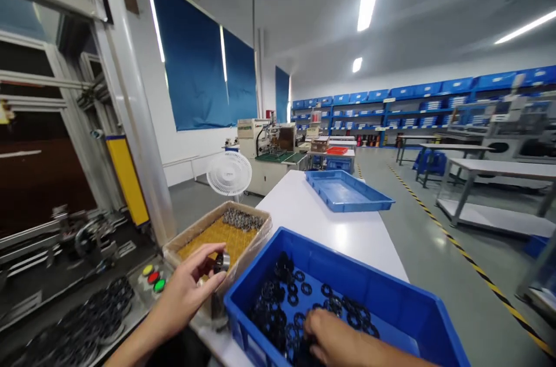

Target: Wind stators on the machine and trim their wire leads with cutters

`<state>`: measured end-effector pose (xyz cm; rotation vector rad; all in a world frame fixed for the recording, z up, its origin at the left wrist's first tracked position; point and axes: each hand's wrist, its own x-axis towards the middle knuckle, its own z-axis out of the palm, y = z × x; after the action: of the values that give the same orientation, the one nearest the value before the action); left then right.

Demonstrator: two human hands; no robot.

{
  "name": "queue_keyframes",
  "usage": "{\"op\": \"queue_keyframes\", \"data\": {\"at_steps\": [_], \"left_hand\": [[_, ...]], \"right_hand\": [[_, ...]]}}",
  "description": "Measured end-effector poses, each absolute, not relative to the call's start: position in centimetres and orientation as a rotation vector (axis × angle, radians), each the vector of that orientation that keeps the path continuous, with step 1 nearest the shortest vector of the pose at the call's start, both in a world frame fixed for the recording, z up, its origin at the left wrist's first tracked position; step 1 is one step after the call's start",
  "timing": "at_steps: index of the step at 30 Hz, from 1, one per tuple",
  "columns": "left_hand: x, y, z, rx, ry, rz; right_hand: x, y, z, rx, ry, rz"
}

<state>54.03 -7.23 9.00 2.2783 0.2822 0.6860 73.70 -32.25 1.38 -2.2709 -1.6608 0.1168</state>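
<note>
My left hand [191, 280] is closed around a shiny metal ring [222, 261], thumb and fingers pinching it. It hovers by the near edge of a cardboard box [174, 245], which has a yellow lining and a cluster of metal rings [244, 220] at its far end. My right hand [325, 335] reaches down into a deep blue bin [360, 263] among many black rings [306, 289]. Its fingers are curled, and their tips are hidden among the rings, so what they grip does not show.
A heap of black rings [82, 320] lies on the machine at left, near yellow, red and green buttons [153, 278]. A shallow blue tray [347, 190] sits farther along the white table [282, 199]. Behind the box stands a white fan [229, 173].
</note>
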Motion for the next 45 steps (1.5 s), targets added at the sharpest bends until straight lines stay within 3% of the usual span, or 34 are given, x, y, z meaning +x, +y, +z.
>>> {"op": "queue_keyframes", "data": {"at_steps": [5, 11, 23, 30, 45], "left_hand": [[47.7, -13.9, 7.3, 1.635, 0.266, 0.682], [47.4, -19.0, 6.1, 1.341, 0.263, 0.618], [48.3, -20.2, 4.1, 1.301, 0.312, 0.686], [47.8, -20.0, 3.2, 1.257, 0.31, 0.702], [46.7, -19.9, 2.0, 1.109, 0.304, 0.606]], "right_hand": [[70.3, -30.8, 6.2, -2.022, -1.65, 0.042], [63.7, -30.5, 8.5, -1.242, -1.728, -0.127], [63.3, -31.1, 6.6, -1.239, -1.831, -0.082], [63.8, -30.8, 6.3, -1.269, -1.881, -0.351], [63.7, -30.0, 5.8, -1.183, -2.004, -0.419]]}}
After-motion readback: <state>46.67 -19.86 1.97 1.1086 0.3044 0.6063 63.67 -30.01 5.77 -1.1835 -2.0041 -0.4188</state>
